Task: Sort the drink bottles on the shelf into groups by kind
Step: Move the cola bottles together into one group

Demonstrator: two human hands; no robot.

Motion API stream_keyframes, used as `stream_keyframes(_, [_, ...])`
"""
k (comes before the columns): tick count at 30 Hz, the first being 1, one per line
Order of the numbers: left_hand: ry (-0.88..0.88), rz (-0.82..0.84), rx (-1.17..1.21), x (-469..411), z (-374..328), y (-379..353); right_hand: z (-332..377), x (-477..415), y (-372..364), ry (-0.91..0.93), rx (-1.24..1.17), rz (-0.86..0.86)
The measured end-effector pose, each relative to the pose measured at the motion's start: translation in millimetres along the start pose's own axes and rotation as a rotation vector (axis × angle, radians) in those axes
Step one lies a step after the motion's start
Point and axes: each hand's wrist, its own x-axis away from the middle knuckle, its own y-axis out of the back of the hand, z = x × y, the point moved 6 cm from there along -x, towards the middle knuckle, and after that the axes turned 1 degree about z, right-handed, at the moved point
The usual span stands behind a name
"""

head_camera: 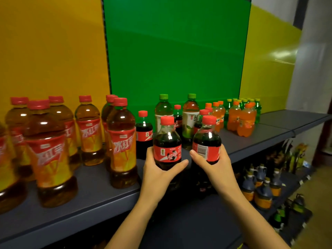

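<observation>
Bottles on the shelf (100,200) are partly sorted. Left of the green board (177,51) stand the red tea bottles (122,141), full of brown tea. Right of it sit the orange sodas (240,119). In front of it, colas still mix with two green teas (190,115). Your left hand (158,169) holds one dark cola (168,141). Your right hand (215,164) holds another cola (206,139).

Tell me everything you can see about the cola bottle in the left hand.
The cola bottle is small, clear plastic, with a red screw cap and red wrap label facing the camera. Dark drink fills it to the shoulder. It stands upright, gripped around its lower half by the left hand, over the front of the shelf; whether it rests there is hidden.
</observation>
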Motion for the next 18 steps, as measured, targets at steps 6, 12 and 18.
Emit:
stream_keyframes(6, [-0.002, -0.023, 0.011, -49.3, 21.5, -37.3, -14.4, -66.6, 22.0, 0.055, 0.004, -0.035])
stream_keyframes(12, [0.027, -0.086, -0.047, -81.0, 51.5, -70.9, -40.6, -113.9, 53.6, 0.069, 0.016, -0.069])
stream_keyframes(18, [0.116, -0.206, -0.124, -92.5, 79.1, -86.4, -77.9, -143.4, 70.5, 0.036, 0.031, -0.017])
